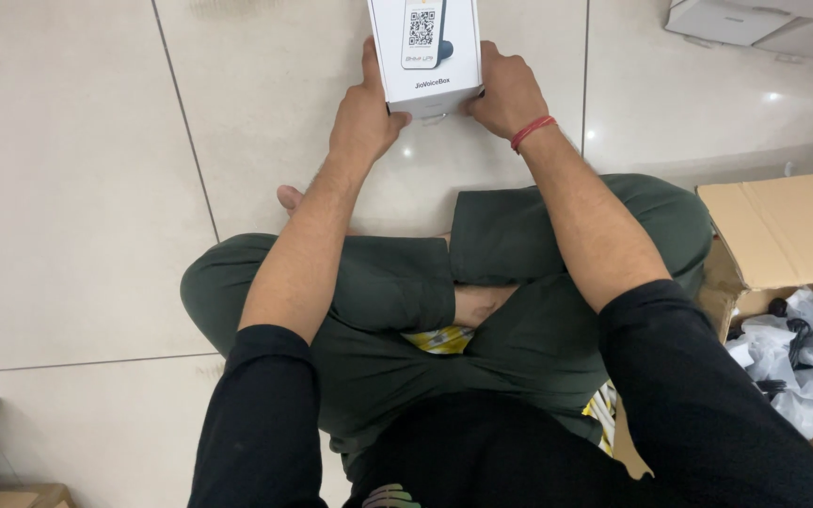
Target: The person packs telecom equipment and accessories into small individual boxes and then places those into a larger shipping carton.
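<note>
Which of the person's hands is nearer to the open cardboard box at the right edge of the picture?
Right. The right hand grips the white box's right side, on the side toward the cardboard box. The left hand grips its left side, farther away.

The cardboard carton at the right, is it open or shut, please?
Open: the cardboard carton's flap is raised, and white plastic bags show inside it.

white box [425, 52] — smooth card | floor tiles [68, 188] — glossy | carton [783, 230] — matt cardboard
</note>
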